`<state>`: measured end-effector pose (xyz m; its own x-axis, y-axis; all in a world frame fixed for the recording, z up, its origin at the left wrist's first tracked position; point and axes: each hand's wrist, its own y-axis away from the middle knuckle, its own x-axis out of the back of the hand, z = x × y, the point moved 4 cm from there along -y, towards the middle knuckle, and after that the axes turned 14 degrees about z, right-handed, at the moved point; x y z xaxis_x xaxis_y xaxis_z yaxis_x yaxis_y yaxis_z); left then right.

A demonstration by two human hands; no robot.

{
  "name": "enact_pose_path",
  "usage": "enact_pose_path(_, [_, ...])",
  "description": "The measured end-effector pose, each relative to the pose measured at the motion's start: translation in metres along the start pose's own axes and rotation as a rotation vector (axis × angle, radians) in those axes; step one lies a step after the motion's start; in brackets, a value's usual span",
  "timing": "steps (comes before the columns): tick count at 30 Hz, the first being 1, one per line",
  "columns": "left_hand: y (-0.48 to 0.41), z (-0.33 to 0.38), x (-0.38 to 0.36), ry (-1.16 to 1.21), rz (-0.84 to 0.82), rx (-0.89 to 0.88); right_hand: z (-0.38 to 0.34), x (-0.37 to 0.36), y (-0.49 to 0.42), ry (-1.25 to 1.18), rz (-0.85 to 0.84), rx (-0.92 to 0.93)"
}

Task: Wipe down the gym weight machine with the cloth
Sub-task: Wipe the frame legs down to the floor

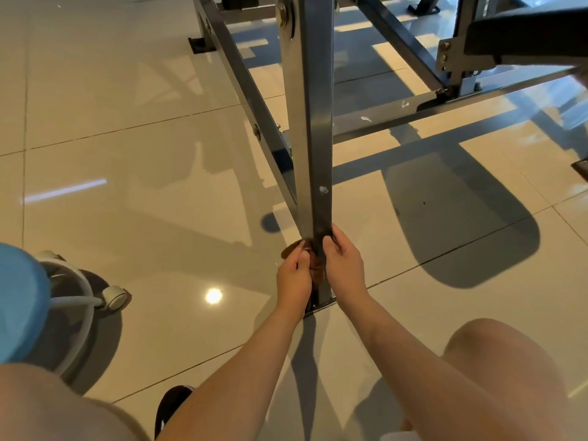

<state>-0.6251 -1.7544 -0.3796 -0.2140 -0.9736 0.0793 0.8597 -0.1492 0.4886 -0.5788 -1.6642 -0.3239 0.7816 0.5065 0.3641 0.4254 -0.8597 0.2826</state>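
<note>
My bare knees [496,354] fill the bottom corners, a dark shoe [171,405] between them, and both forearms reach up to the centre of the frame. There the left hand [294,275] has its fingers curled round the brown cloth [315,267], bunching it against the left face of the upright post [313,138], low down and just above the foot. The right hand [343,262] is wrapped on the post's right edge, thumb on the front, steadying it. Whether it also pinches a corner of the cloth, I cannot tell.

To do this well, I'd say spread the cloth flatter so it covers the whole face rather than a wad. Then draw it up the post in one firm pass, with the right hand bracing. A white smudge [323,190] sits higher on the post and looks to need a harder rub. More white flecks show on the floor bar [366,118], right of centre. A wheeled stool [19,300] waits at the left edge.
</note>
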Motion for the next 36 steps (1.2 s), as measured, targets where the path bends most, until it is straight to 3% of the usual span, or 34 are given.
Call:
enact_pose_path(5, [-0.002, 0.015, -0.003, 0.033, -0.011, -0.096, 0.008, -0.001, -0.003, -0.016, 0.001, 0.024])
enact_pose_path(9, [0.003, -0.019, -0.004, -0.047, -0.064, 0.009, 0.011, -0.003, 0.001, -0.024, 0.003, 0.035])
enact_pose_path(12, [0.016, -0.03, -0.004, 0.022, -0.053, 0.095, 0.01, -0.001, 0.003, -0.019, -0.003, 0.027])
enact_pose_path(19, [0.001, 0.025, -0.009, 0.088, 0.04, -0.117, 0.015, -0.001, -0.004, -0.055, -0.013, 0.012])
enact_pose_path(26, [-0.002, -0.005, -0.006, 0.023, -0.03, 0.043, 0.014, -0.001, -0.001, -0.045, -0.015, -0.033])
enact_pose_path(31, [0.002, 0.011, -0.009, 0.114, 0.003, -0.053, 0.014, 0.001, -0.004, -0.035, -0.014, -0.017])
enact_pose_path(36, [-0.001, -0.031, -0.01, -0.022, -0.042, 0.04, 0.027, -0.001, -0.004, 0.005, -0.018, 0.019])
